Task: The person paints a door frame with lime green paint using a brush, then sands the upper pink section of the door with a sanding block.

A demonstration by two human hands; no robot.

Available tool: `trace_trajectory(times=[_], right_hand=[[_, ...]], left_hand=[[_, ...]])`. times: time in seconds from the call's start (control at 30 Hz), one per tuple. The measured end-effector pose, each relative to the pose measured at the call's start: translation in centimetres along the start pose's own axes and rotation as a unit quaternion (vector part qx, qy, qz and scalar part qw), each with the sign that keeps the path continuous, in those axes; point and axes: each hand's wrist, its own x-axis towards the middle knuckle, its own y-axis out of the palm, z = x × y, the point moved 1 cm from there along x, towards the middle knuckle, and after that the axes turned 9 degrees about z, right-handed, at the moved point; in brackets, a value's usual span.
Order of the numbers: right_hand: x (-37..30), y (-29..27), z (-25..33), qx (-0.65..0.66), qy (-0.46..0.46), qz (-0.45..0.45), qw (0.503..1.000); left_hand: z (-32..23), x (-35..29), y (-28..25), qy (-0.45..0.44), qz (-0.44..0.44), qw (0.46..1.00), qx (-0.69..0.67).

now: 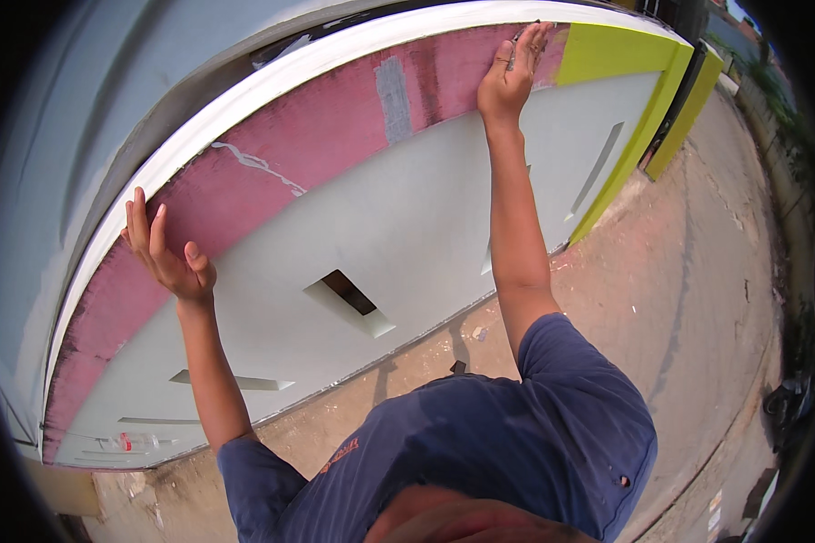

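My right hand (509, 83) is raised against the pink band (317, 118) of a wall, near its border with a yellow-green section (611, 52). Its fingers lie close together, and a small grey, thin thing (514, 56) shows between thumb and fingers; its kind is too small to tell. My left hand (174, 258) is up by the left part of the same band, fingers apart and bent, with nothing in it. Its fingertips overlap the white top edge (235, 101) of the wall. Grey patches and a pale streak mark the pink paint.
Below the pink band the wall is white (426, 208), with slanted slots (349, 291) cut in it. A clear plastic bottle (127, 442) is near the lower left end. Concrete ground (643, 299) runs along the wall. A yellow-green post (684, 118) stands at the far right.
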Motion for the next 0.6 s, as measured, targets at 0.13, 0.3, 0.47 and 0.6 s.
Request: trace_trajectory(times=[0.13,0.3,0.47,0.6], right_hand=[[-5.1,4.2,5.8,0.032,-0.115,0.125,0.985],[-4.0,1.7,-0.9,-0.063,-0.099,0.125,0.985],[-2.7,2.2,-1.2,0.021,0.058,0.005,0.998],[-8.5,5.2,5.4,-0.016,-0.130,0.169,0.977]], left_hand=[[0.0,0.2,0.2,-0.003,-0.010,1.000,0.006],[0.2,0.1,-0.1,-0.011,0.021,0.999,0.042],[0.4,-0.1,-0.3,-0.013,0.027,0.999,0.041],[0.5,-0.1,-0.1,-0.025,0.019,0.999,0.036]])
